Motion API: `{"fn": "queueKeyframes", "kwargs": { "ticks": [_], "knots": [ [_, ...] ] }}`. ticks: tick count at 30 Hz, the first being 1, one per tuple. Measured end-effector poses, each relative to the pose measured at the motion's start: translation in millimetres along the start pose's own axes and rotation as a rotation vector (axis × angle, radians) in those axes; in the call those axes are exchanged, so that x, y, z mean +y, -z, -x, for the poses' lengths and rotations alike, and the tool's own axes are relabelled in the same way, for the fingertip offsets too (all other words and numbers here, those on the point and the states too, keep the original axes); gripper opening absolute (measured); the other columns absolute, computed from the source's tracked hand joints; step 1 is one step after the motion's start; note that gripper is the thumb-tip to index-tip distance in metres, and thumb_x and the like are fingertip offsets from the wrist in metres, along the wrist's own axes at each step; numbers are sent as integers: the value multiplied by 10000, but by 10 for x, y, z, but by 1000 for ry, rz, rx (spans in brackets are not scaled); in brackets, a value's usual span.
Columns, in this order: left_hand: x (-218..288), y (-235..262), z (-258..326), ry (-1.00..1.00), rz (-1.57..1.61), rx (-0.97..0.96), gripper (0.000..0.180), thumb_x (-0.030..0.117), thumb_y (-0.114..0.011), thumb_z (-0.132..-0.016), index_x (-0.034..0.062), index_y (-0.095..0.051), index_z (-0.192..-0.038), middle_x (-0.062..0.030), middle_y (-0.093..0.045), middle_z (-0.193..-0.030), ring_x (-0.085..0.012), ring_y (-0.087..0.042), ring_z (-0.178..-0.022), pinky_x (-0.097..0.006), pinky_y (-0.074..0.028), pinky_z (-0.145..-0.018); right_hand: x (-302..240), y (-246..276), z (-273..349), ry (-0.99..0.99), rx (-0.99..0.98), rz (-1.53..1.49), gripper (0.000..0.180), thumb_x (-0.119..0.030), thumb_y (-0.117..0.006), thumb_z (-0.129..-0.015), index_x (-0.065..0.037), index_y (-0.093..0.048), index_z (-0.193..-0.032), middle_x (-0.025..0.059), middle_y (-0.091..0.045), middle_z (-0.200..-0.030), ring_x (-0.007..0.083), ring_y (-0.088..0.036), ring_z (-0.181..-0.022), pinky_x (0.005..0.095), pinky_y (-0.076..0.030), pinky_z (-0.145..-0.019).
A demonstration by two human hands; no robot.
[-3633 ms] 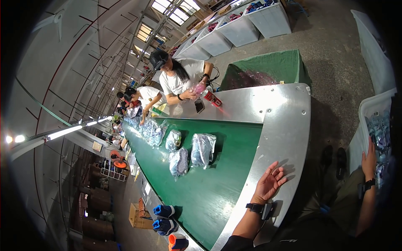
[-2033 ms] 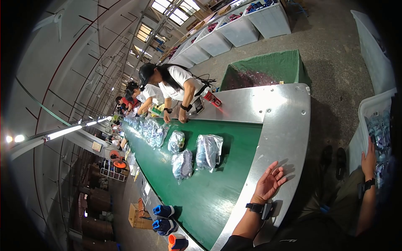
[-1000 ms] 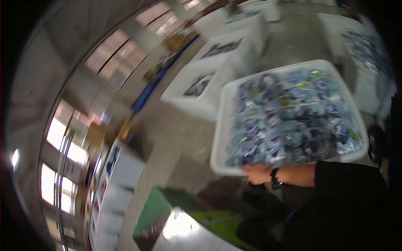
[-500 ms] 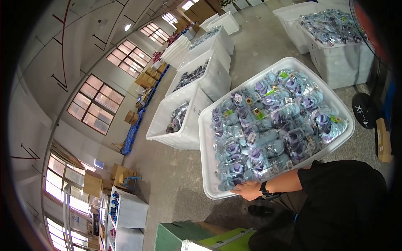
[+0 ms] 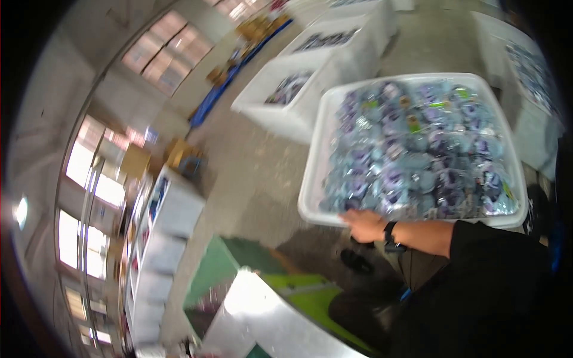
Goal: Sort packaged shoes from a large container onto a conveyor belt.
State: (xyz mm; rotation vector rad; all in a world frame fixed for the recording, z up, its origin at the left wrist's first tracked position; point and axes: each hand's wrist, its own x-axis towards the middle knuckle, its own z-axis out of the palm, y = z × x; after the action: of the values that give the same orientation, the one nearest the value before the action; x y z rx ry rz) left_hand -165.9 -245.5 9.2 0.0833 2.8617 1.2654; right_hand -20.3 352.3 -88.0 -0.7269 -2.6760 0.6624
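Swung away from the green counter (image 5: 298, 285) to the white bin (image 5: 313, 156) of bagged packets (image 5: 418, 155), right hand (image 5: 365, 225) now at its near rim, grip possibly closing on a packet but too blurred to tell.

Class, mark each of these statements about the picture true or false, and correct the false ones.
1. A hand rests at the near rim of the large white tub. True.
2. The tub is empty. False: it is filled with clear plastic packets holding blue and purple items.
3. The arm reaching to the tub wears a dark wristwatch. True.
4. Only one tub stands on the floor. False: more white tubs stand behind it on the concrete floor.
5. The hand holds a packet lifted high above the tub. False: it lies low at the tub's edge; whether it grips anything cannot be told through the blur.
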Motion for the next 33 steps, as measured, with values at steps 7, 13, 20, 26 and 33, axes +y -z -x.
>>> {"fn": "queueKeyframes", "kwargs": {
  "ticks": [7, 13, 20, 26, 33],
  "knots": [
    [-57, -39, 1001, 86, 940, 387, 661, -26, -708, -842, 2, -403, -1427, -163, -513, -1394, -308, -595, -1188, -406, -556, -979, 38, 144, -30, 13, 18, 70, 753, -162, -686, -871, -130, -386, -1561, 203, -562, -1328, 459, -655, -1039, 560, -553, -864],
    [-154, 201, 1188, 355, 1060, 141, 567, 159, -584, -1055, 75, -353, -1565, -131, -595, -1301, -278, -636, -1138, -418, -544, -960, 55, 40, -117, 64, -27, 92, 815, -174, -704, -897, -171, -305, -1607, 155, -534, -1419, 418, -590, -1215, 517, -532, -953],
    [334, 2, 1054, 347, 821, 95, 755, 132, -646, -1006, 119, -221, -1630, -80, -596, -1159, -165, -612, -1041, -310, -541, -871, -47, 117, -46, 6, -98, 113, 820, -179, -696, -907, -189, -294, -1621, 153, -505, -1486, 424, -572, -1257, 494, -518, -994],
    [271, -160, 906, 429, 1197, -3, 522, 241, -505, -1015, 75, -469, -1509, -102, -643, -1351, -269, -656, -1189, -427, -573, -918, -11, 149, -46, 32, -26, -38, 787, -167, -732, -863, -151, -393, -1574, 171, -537, -1455, 412, -560, -1286, 480, -495, -1046],
    [1076, -374, 1135, 812, 1127, -181, 613, 456, -654, -889, 58, -593, -1351, -132, -695, -1221, -305, -713, -998, -447, -625, -796, -1492, 1058, 323, 767, -236, -414, 897, -353, -853, -773, -86, -462, -1535, 160, -471, -1528, 373, -412, -1451, 489, -381, -1167]
  ]
}}
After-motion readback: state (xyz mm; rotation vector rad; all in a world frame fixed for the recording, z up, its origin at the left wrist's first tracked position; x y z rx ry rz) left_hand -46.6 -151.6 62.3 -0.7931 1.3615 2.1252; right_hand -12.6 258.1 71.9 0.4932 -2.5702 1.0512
